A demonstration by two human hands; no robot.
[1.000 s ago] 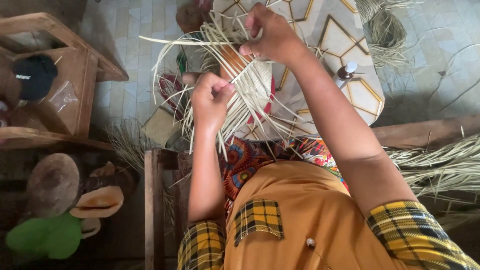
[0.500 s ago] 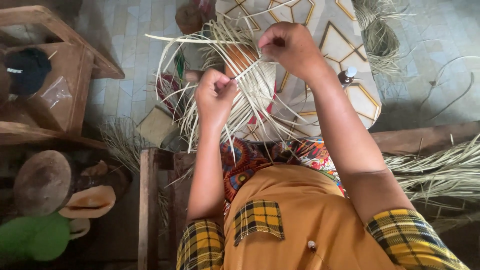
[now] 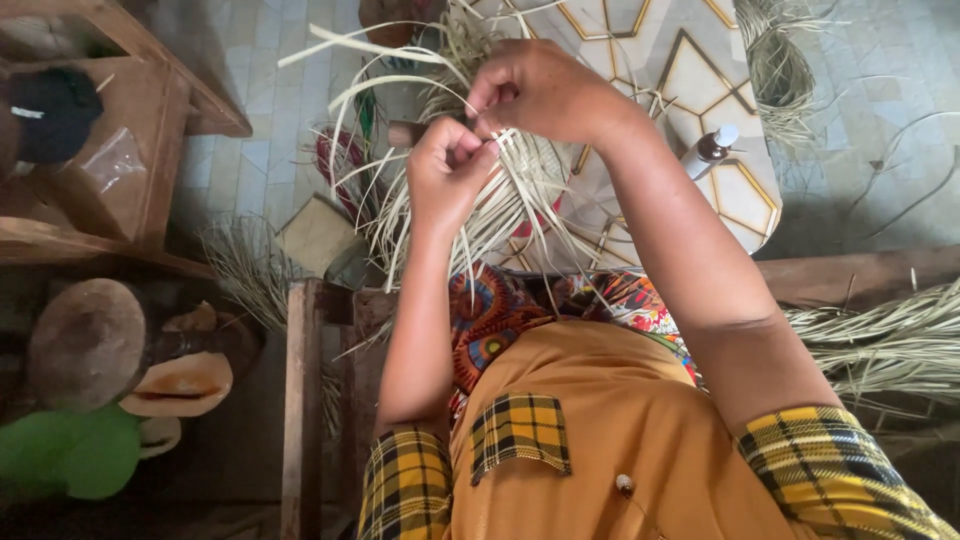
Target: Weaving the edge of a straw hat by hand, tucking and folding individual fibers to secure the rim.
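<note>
From the head camera, looking down over the person's chest, 2 hands meet high in the middle of the scene. The left hand (image 3: 452, 172) has its fingers curled together, pinching a few pale straw strips (image 3: 505, 205) of a woven straw piece (image 3: 530, 175) held up in front of them. The right hand (image 3: 545, 90) sits just beyond and touching it, thumb and forefinger pressed together on a strip at the same spot.

How far along: a small patch of tight weave shows under the hands, close to the fingers, so a start is plainly made. Most of the strips fan out loose, curving to the left and hanging down toward the patterned cloth (image 3: 500, 320) on the lap, so I judge much weaving is left.

Further off stands a low table with a gold-lined geometric top (image 3: 700, 70), a small pump bottle (image 3: 708, 152) on its right part. A bundle of raw straw (image 3: 890, 340) lies at the right. At the near left sit finished hats (image 3: 85, 340) and a wooden bench (image 3: 300, 400).
</note>
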